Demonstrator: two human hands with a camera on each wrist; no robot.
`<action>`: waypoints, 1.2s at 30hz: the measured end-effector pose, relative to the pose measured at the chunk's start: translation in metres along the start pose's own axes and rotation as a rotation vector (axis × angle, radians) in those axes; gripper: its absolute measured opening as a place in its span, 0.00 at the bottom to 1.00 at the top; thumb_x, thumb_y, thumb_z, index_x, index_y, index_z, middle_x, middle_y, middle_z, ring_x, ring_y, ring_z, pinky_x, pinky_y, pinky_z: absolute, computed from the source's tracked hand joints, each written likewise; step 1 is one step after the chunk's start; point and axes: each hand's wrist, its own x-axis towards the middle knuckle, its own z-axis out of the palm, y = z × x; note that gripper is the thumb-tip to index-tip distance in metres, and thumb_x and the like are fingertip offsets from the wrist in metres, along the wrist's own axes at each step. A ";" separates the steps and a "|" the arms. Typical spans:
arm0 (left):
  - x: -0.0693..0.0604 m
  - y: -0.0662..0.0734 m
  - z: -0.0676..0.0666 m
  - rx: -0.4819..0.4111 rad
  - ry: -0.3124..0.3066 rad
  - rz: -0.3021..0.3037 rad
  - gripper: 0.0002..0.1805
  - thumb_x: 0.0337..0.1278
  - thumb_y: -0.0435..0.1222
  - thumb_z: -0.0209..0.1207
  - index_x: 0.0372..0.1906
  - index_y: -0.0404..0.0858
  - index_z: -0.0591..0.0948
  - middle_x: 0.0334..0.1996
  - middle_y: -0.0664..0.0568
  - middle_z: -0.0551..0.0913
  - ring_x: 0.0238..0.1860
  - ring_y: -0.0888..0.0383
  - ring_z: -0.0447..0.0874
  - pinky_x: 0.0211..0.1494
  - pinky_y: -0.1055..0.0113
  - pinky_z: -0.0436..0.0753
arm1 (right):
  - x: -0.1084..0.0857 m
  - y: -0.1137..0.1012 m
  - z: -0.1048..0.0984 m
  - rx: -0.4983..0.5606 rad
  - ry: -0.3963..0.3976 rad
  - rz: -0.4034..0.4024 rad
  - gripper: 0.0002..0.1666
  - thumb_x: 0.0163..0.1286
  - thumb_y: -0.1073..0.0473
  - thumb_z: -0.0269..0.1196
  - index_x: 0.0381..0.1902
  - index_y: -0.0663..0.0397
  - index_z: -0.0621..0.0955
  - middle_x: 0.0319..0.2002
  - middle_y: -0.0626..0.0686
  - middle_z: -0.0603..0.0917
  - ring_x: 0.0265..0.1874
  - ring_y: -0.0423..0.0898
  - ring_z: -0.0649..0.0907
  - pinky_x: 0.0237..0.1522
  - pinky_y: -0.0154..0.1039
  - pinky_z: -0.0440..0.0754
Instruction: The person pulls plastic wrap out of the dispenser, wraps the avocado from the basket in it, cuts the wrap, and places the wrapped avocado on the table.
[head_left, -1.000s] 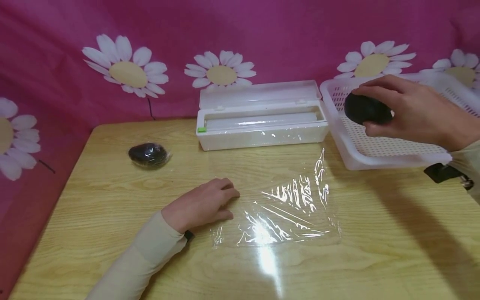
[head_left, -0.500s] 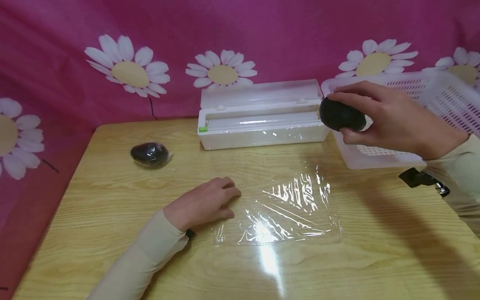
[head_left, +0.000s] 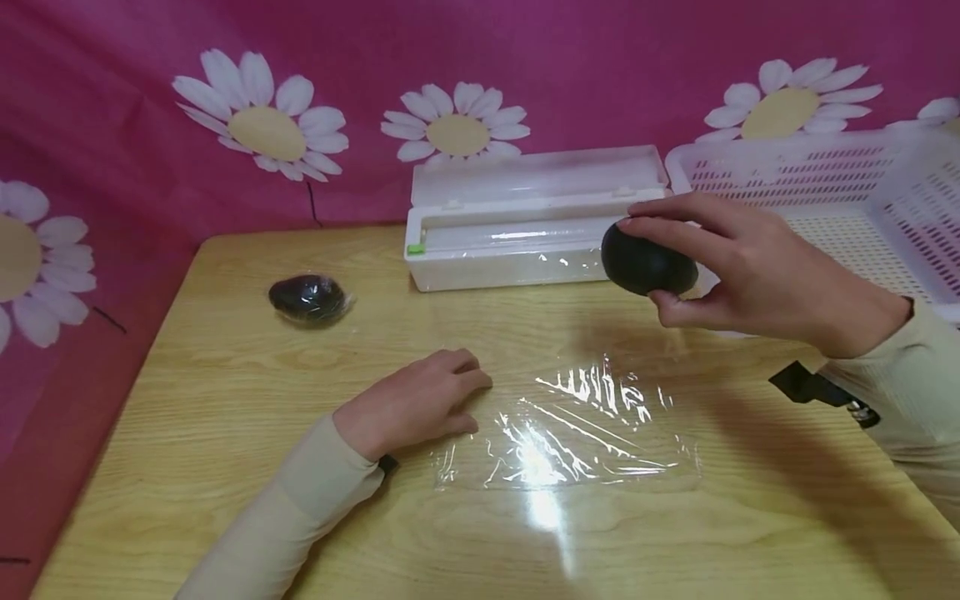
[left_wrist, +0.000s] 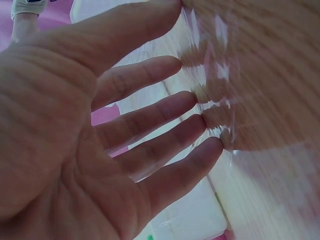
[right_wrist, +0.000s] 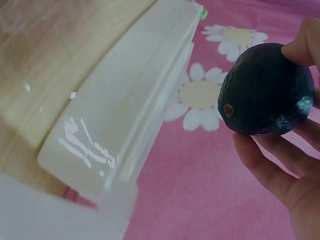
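My right hand (head_left: 765, 271) grips a dark avocado (head_left: 647, 260) between thumb and fingers, holding it above the table near the wrap box. In the right wrist view the stem scar of the avocado (right_wrist: 267, 90) shows. A sheet of clear cling film (head_left: 592, 433) lies on the table, with bright creases. Fairly straight, the fingertips of my left hand (head_left: 416, 400) press on the film's left part; the left wrist view shows the film (left_wrist: 215, 75) wrinkling under them. Farther left sits a second avocado (head_left: 309, 298), wrapped in film.
A white cling film box (head_left: 510, 271) stands at the back with its lid raised and a roll inside. To its right is a white slotted plastic basket (head_left: 810, 171). Behind the wooden table (head_left: 225, 400) hangs a pink flowered cloth (head_left: 585, 67).
My right hand has carried the avocado left and slightly down, from over the basket to in front of the box's right end. My left hand has stayed on the film.
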 end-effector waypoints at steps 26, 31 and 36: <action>-0.001 0.002 -0.001 -0.023 -0.038 -0.044 0.28 0.65 0.45 0.68 0.65 0.38 0.80 0.61 0.44 0.79 0.63 0.48 0.79 0.71 0.54 0.79 | -0.012 -0.039 0.065 0.204 -0.101 0.009 0.33 0.63 0.52 0.67 0.67 0.52 0.78 0.63 0.58 0.81 0.55 0.55 0.86 0.41 0.44 0.91; -0.002 0.001 0.000 -0.019 -0.038 -0.042 0.28 0.65 0.46 0.68 0.65 0.38 0.80 0.61 0.44 0.80 0.62 0.49 0.79 0.70 0.55 0.80 | -0.017 -0.045 0.071 0.204 -0.208 0.078 0.41 0.54 0.56 0.73 0.69 0.48 0.78 0.65 0.56 0.80 0.50 0.48 0.87 0.36 0.34 0.89; -0.002 0.002 -0.001 -0.020 -0.033 -0.046 0.28 0.64 0.46 0.69 0.65 0.38 0.80 0.60 0.45 0.80 0.61 0.49 0.79 0.69 0.55 0.81 | -0.019 -0.049 0.073 0.187 -0.325 0.157 0.41 0.56 0.52 0.73 0.70 0.45 0.77 0.66 0.54 0.79 0.50 0.47 0.87 0.45 0.44 0.90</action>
